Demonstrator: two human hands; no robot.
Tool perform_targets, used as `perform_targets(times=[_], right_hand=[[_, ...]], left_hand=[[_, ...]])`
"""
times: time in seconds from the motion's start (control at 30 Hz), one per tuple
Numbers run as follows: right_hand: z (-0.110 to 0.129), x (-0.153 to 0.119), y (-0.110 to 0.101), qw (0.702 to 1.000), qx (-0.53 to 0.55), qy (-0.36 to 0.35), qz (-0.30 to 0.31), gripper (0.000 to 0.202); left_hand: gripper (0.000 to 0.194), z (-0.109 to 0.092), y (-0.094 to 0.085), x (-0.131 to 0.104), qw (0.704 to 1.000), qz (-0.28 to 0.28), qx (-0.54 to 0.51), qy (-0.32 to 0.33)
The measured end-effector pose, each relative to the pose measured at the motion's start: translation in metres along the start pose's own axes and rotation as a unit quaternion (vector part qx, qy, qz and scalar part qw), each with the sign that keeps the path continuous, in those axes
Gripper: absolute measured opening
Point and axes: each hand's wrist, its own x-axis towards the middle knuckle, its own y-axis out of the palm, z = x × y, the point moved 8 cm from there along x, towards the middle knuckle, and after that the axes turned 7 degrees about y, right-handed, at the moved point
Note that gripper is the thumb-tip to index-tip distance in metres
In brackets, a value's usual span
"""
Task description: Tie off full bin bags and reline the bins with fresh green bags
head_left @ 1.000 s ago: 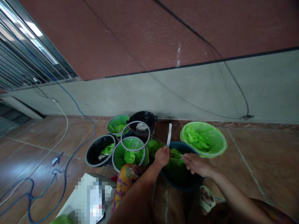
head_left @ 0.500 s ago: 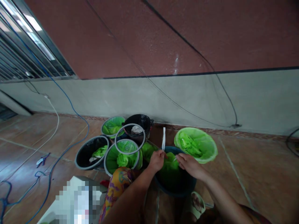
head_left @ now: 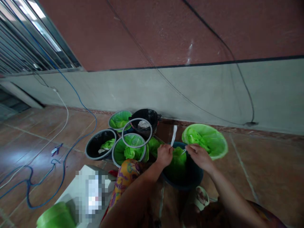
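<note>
My left hand (head_left: 164, 155) is closed on a white strip (head_left: 174, 134) that sticks up above its fingers. My right hand (head_left: 199, 155) pinches a short white end (head_left: 183, 152), a little to the right. Whether both belong to one piece is not clear. Between and below the hands, a green plastic bag (head_left: 177, 163) hangs inside a dark blue bin (head_left: 190, 182). The bin stands on the floor between my legs. Beside my right hand sits a bin lined with a pale green bag (head_left: 218, 145), more green plastic lying inside.
At left stand several lined bins, including a black-lined bin (head_left: 91, 145) and a green-lined bin (head_left: 116, 155). A loose grey ring (head_left: 123, 134) leans across them. A blue cable (head_left: 63, 171) snakes over the tiles. A green roll (head_left: 55, 217) lies near a pale box (head_left: 78, 186). The wall (head_left: 142, 88) rises behind.
The camera view has shifted, bringing the green roll at lower left into sight. My hands have moved slightly apart above the dark blue bin, each still gripping white material.
</note>
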Motion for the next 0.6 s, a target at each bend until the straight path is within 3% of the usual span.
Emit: perform_targets(times=[0.07, 0.13, 0.2, 0.37, 0.5, 0.6], right_hand=[[-0.008, -0.002, 0.01, 0.983, 0.164, 0.077, 0.036, 0.043], [-0.013, -0.007, 0.025, 0.94, 0.299, 0.149, 0.075, 0.043], [-0.018, -0.01, 0.036, 0.914, 0.349, 0.19, 0.081, 0.044], [-0.035, -0.006, 0.039, 0.962, 0.193, 0.193, 0.017, 0.034], [-0.034, -0.004, 0.061, 0.977, 0.122, 0.145, 0.094, 0.057], [-0.029, -0.008, 0.078, 0.975, 0.122, 0.118, 0.143, 0.045]], left_hand=[[0.023, -0.006, 0.0, -0.002, 0.999, -0.01, 0.03, 0.025], [0.024, -0.006, 0.004, -0.002, 0.999, -0.009, 0.005, 0.032], [0.028, -0.001, 0.008, 0.0, 0.999, -0.008, -0.042, 0.017], [0.03, 0.008, 0.009, 0.001, 0.994, -0.017, -0.107, -0.006], [0.03, -0.002, 0.01, -0.004, 0.993, -0.009, -0.118, 0.01], [0.028, -0.009, 0.014, -0.007, 0.99, 0.002, -0.142, 0.023]])
